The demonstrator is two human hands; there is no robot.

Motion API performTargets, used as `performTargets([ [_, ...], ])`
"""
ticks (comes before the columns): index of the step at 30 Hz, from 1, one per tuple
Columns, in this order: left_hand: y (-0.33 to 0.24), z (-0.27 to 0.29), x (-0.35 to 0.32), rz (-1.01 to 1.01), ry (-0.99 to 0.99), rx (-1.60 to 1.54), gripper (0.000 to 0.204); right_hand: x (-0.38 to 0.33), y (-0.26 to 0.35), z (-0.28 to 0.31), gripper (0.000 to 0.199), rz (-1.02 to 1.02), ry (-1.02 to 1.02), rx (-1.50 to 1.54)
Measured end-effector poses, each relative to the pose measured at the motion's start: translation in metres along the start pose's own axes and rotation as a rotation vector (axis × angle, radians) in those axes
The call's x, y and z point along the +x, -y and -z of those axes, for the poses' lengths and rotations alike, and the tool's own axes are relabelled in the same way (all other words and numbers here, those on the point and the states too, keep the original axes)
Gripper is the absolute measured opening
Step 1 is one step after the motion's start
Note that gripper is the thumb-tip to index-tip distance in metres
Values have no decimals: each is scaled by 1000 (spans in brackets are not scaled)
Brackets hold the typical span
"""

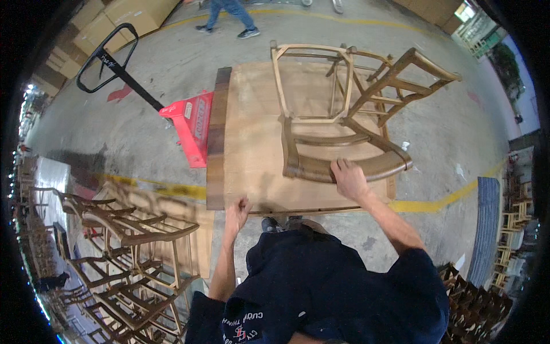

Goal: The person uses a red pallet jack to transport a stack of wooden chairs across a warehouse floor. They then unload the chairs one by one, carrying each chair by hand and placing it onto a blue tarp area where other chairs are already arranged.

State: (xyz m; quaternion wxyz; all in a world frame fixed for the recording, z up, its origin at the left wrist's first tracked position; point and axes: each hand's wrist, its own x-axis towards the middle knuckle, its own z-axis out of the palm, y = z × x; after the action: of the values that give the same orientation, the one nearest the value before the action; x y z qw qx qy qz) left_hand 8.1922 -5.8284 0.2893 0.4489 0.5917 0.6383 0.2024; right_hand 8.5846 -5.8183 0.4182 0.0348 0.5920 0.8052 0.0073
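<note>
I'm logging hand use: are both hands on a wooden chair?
No; only the right hand touches a wooden chair, while the left hand is away from it.

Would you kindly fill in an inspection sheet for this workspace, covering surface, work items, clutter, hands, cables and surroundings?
Surface: tan board, with a dark strip along its left side.
Work items: wooden chair frames on the board; exact count hard to tell where they overlap.
Clutter: red pallet jack at the board's left; stacked chairs at lower left.
Hands: right hand has its fingers curled over the near rail; left hand, fingers bent, is by the board's near edge, with nothing visible in it.
Cables: nothing seen.
Surroundings: cartons at upper left, a walking person's legs, yellow floor line.
</note>
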Motion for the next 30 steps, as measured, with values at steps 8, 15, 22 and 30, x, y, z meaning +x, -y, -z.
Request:
performTargets([
  [8, -141, -44, 4, -680, 515, 261, 79, -153, 29, 16, 55, -48, -19, 151],
  [15, -147, -157, -49, -1011, 829, 158, 78, -259, -13, 45, 56, -266, 6, -24],
  [22, -178, -249, -43, -984, 1080, 308, 55, -333, -72, -13, 74, -1352, -616, 718],
  [30, -200, -270, 92, -909, 935, 206, 56, -288, -189, -25, 77, -1821, -426, 949],
])
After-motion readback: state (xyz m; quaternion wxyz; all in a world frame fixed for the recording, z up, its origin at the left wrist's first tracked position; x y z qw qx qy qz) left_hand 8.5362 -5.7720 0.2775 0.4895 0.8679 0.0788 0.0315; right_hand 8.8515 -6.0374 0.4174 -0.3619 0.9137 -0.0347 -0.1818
